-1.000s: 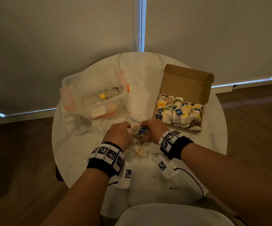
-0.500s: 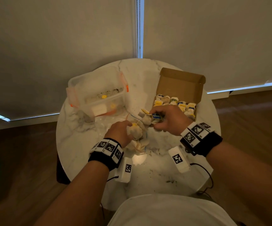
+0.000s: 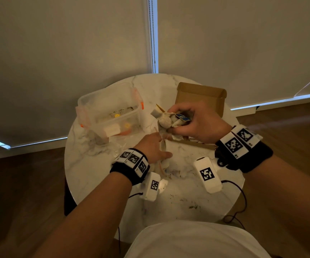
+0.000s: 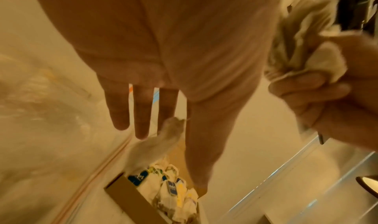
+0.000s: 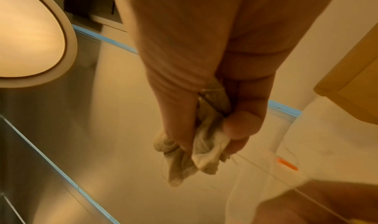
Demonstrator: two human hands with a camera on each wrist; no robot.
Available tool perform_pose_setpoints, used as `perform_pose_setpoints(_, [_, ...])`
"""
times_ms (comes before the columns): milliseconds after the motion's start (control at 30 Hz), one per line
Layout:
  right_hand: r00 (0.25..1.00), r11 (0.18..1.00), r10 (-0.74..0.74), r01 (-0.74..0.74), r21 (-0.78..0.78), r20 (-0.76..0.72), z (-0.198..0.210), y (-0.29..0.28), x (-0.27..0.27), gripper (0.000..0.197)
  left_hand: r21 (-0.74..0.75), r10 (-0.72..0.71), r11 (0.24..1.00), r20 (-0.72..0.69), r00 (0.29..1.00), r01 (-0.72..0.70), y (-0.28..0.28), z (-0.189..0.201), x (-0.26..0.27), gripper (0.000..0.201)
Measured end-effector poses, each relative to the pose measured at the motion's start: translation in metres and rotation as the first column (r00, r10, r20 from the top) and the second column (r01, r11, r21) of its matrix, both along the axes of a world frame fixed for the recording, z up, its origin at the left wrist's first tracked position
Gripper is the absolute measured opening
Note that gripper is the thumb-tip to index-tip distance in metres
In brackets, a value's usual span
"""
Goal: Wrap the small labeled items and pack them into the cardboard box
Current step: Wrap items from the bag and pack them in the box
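The right hand (image 3: pixel 197 121) is raised above the near edge of the cardboard box (image 3: pixel 201 95), fingers and thumb clenched round a bundle of wrapped items (image 3: pixel 171 120), crumpled pale paper with a blue label (image 3: pixel 183 117) showing on top. The right wrist view confirms the pinch: paper bulges out between thumb and fingers (image 5: pixel 237 127). It is probably held high and tight so that the loose wrapping does not spring open on the way to the box. The left hand (image 3: pixel 154 148) lies low over the marble table (image 3: pixel 187 187) with its fingers straight and relaxed, grasping nothing; in the left wrist view a scrap of pale paper (image 4: pixel 163 140) shows just beyond the fingertips, and whether they touch it cannot be told. That hand seems placed over the remaining scraps beside a plastic bag (image 3: pixel 113 146), ready for the next piece. The box, seen under the left hand, is already crowded with wrapped, labelled pieces (image 4: pixel 174 190), so the task looks well along. A clear plastic container (image 3: pixel 109 112) with orange clips stands at the far left of the table.

Compared with half a second earlier, the right hand has lifted the bundle higher and now covers most of the box's contents, while the left hand has let go of the piece it was touching and opened
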State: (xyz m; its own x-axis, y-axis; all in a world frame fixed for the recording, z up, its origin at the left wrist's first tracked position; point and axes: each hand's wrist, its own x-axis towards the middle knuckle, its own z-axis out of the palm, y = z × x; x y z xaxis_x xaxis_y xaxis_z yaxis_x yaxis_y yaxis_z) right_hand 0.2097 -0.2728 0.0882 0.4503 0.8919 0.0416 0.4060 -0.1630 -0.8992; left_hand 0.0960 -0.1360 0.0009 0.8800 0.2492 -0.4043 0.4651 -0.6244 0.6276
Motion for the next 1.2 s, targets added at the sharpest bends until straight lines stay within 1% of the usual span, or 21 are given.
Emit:
perform_pose_setpoints(33, [1.000,1.000,0.004,-0.004,0.014,-0.008,0.005,0.000,-0.001,0.028,-0.018,0.000,1.000,0.030,1.000,0.001,0.000,-0.003,0.000,0.034])
perform_pose_setpoints(67, [1.000,1.000,0.005,-0.004,0.029,-0.023,0.009,0.000,0.000,0.028,-0.074,0.037,0.997,0.064,0.997,-0.032,0.001,-0.007,-0.001,0.019])
perform_pose_setpoints(100, [0.999,0.999,0.005,-0.003,0.046,-0.037,0.012,0.000,0.001,0.027,-0.172,0.107,0.981,0.094,0.990,-0.090,0.002,-0.012,-0.002,0.013])
perform_pose_setpoints(133, [0.999,0.998,0.004,-0.001,0.059,-0.046,0.016,-0.001,0.002,0.027,-0.299,0.205,0.939,0.086,0.975,-0.171,0.002,-0.013,-0.004,0.018])
perform_pose_setpoints(167, [0.999,0.998,0.002,0.001,0.067,-0.052,0.018,-0.001,0.003,0.027,-0.444,0.303,0.861,0.053,0.952,-0.249,0.000,-0.014,-0.004,0.021])
perform_pose_setpoints(200, [0.998,0.998,0.001,0.003,0.069,-0.056,0.020,-0.001,0.003,0.027,-0.533,0.358,0.795,0.026,0.933,-0.290,0.000,-0.013,-0.005,0.022])
perform_pose_setpoints(233, [0.998,0.998,-0.002,0.006,0.069,-0.058,0.022,-0.001,0.004,0.027,-0.577,0.381,0.762,0.034,0.924,-0.294,0.001,-0.011,-0.005,0.020])
perform_pose_setpoints(300, [0.998,0.997,-0.013,0.017,0.069,-0.055,0.024,0.001,0.006,0.027,-0.568,0.372,0.782,0.093,0.924,-0.257,0.004,-0.009,-0.002,0.016])
perform_pose_setpoints(367, [0.998,0.997,-0.021,0.025,0.077,-0.059,0.028,0.003,0.008,0.027,-0.506,0.319,0.840,0.169,0.933,-0.196,0.008,-0.011,-0.001,0.015])
perform_pose_setpoints(467, [0.997,0.994,-0.020,0.028,0.107,-0.074,0.038,0.005,0.009,0.025,-0.392,0.206,0.914,0.218,0.954,-0.108,0.008,-0.015,-0.001,0.018])
perform_pose_setpoints(533, [0.998,0.992,-0.016,0.025,0.125,-0.068,0.045,0.006,0.008,0.024,-0.393,0.185,0.915,0.208,0.961,-0.091,0.005,-0.018,-0.001,0.013])
perform_pose_setpoints(600, [0.998,0.991,-0.013,0.022,0.136,-0.068,0.050,0.007,0.008,0.023,-0.392,0.163,0.916,0.178,0.970,-0.082,0.004,-0.019,-0.002,0.012])
perform_pose_setpoints(700, [0.998,0.989,-0.015,0.024,0.147,-0.064,0.055,0.007,0.010,0.022,-0.280,0.056,0.960,0.127,0.990,-0.019,0.003,-0.026,-0.004,0.018])
perform_pose_setpoints(767, [0.998,0.988,-0.017,0.025,0.153,-0.054,0.060,0.007,0.010,0.024,-0.220,0.016,0.976,0.100,0.995,0.006,0.003,-0.030,-0.004,0.019])
perform_pose_setpoints(933, [1.000,0.984,-0.001,0.003,0.180,-0.008,0.071,0.009,0.012,0.024,-0.097,0.003,0.995,0.108,0.994,0.008,0.000,-0.032,-0.005,0.017])
perform_pose_setpoints(1033, [1.000,0.981,0.008,-0.008,0.194,0.002,0.074,0.013,0.013,0.023,-0.013,0.037,0.999,0.060,0.997,-0.036,0.001,-0.037,-0.005,0.017])
perform_pose_setpoints(1100, [1.000,0.979,0.017,-0.017,0.201,0.004,0.075,0.014,0.014,0.023,0.042,0.031,0.999,0.031,0.999,-0.032,0.002,-0.038,-0.003,0.014])
perform_pose_setpoints(1167, [1.000,0.979,0.020,-0.020,0.204,0.002,0.075,0.015,0.014,0.023,0.045,0.050,0.998,0.045,0.998,-0.052,0.002,-0.038,-0.002,0.009])
perform_pose_setpoints(1200, [1.000,0.979,0.021,-0.021,0.201,0.003,0.075,0.015,0.014,0.022,0.012,0.090,0.996,0.063,0.994,-0.091,0.002,-0.037,-0.001,0.010])
